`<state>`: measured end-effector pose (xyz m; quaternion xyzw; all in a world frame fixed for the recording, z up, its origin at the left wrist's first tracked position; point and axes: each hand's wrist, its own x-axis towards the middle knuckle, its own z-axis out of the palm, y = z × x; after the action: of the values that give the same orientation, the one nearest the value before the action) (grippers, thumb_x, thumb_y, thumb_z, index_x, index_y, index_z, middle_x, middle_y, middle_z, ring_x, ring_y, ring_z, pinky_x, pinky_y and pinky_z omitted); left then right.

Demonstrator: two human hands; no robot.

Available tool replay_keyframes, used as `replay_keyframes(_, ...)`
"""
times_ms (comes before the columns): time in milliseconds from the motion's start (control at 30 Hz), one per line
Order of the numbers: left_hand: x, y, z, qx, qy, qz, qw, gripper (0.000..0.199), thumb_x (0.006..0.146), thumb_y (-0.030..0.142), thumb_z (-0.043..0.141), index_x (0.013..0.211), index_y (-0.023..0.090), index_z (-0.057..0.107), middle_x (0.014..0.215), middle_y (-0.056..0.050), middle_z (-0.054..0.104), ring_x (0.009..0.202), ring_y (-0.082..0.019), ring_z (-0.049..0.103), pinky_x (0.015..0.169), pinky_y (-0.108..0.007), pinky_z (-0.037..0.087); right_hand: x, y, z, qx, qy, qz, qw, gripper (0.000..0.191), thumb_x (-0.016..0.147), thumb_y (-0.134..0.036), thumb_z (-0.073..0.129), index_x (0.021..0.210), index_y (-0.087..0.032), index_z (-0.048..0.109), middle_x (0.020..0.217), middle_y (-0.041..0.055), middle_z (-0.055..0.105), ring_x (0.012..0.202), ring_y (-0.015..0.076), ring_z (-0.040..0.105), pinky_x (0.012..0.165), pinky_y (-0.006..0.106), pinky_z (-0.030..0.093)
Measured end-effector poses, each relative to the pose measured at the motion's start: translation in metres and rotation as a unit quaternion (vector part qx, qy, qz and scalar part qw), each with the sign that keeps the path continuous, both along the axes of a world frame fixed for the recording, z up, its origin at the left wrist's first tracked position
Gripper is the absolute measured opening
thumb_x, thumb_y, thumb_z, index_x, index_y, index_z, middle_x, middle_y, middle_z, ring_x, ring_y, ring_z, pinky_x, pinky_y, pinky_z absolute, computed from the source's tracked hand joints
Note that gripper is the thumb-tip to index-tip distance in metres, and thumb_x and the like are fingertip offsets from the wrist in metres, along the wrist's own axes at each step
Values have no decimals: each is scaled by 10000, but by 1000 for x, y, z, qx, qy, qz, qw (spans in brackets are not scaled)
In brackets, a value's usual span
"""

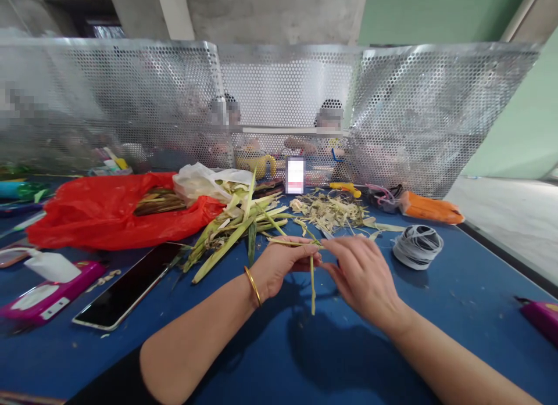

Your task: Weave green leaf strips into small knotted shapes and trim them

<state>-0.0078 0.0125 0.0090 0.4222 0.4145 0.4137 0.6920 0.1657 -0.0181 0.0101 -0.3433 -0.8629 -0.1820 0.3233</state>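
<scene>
Green plant strip [313, 289] was up over the blue table [462, 329], centre, one end hanging toward the near side. Left hand [285, 264] had it pinched, thumb on fingers; right hand [361, 271] had fingertips at the crossing, couldn't tell if clamped. Strip looked light, bendy, likely prone to splitting; best hold probably close to the crossing. Farther: leaf pile [229, 242] left, dry shreds [333, 212] right.

A phone [133, 287] lies near a purple power strip [62, 292] on a blue table [471, 323].
</scene>
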Motion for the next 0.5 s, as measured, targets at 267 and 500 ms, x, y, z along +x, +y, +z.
replay_keyframes(267,-2,2,-2,-34,17,-46,998,429,667,534,709,797,128,655,670,-24,636,598,-134,621,566,-243,477,3,9,-4,-109,-24,-67,991,279,956,-220,392,754,-177,580,653,14,621,643,145,552,912,378,304)
replay_keyframes(500,1,2,-5,27,92,-62,993,318,610,404,771,670,135,614,569,32,549,445,-51,441,399,-181,277,4,4,3,-182,6,-15,983,268,923,-194,426,691,-187,559,588,-12,579,571,122,487,774,305,329)
